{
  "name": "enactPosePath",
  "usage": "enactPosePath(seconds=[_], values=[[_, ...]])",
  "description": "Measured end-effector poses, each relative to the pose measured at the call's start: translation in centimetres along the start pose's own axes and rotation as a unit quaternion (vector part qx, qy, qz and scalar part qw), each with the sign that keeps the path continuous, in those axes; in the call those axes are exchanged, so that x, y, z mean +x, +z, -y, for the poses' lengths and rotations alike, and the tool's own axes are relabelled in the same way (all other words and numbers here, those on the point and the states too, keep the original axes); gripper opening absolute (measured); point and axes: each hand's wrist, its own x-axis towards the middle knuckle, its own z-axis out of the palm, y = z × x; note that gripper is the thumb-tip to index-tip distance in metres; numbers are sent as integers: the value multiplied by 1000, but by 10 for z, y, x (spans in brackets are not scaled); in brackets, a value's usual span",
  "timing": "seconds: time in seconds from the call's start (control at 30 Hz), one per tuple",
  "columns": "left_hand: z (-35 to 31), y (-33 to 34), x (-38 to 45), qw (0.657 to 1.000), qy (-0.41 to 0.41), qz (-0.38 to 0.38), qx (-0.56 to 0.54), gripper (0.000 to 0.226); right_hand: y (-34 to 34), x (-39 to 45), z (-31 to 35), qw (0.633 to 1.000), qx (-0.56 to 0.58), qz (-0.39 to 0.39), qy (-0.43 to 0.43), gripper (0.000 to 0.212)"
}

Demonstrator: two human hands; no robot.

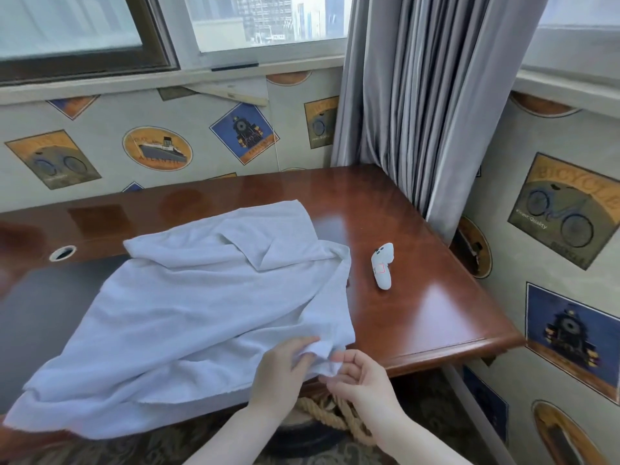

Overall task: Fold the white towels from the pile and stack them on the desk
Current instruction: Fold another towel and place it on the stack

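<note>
- White terry towel (pixel 188 317), soft and nubbly looking, lies spread out and rumpled over the near left part of the tabletop (pixel 419 297), with its lower edge hanging off the front.
- Its far corner is flopped back on itself into a loose triangular flap, and long creases run diagonally across the cloth.
- Tabletop is glossy reddish-brown wood with a rounded moulded edge, shiny enough to mirror the wallpaper; a darker flat panel sits under the towel's left side and there's a round cable hole (pixel 62 253) further left.
- Left hand (pixel 281 374) has its grip closed on the towel's near right corner, thumb and fingers bunching the cloth into a little wad.
- Right hand (pixel 362 380) sits just beside it, fingers curled, pinching the same corner's edge between thumb and forefinger.
- Small white controller (pixel 382 266), smooth plastic with a curved handle shape, lies on the bare wood to the right of the towel, not touching it.
- Grey pleated curtain (pixel 419 95) hangs at the far right corner.
- Thick twisted rope (pixel 335 417) shows below the front edge.
</note>
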Motion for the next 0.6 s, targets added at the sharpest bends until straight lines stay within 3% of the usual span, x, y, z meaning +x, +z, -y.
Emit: enactPosePath(seconds=[0.17,0.33,0.47,0.6], values=[[-10,1,-3,997,-1,54,-59,13,-1,-4,1,994,-66,-36,-79,2],[-8,-1,-11,992,-11,74,-103,20,2,-4,5,959,-161,-101,-210,13],[-14,-2,-10,990,-10,66,-127,27,7,-2,9,930,-236,-124,-252,16],[-25,-3,-2,989,1,30,-145,30,17,-3,15,925,-243,-127,-263,23]])
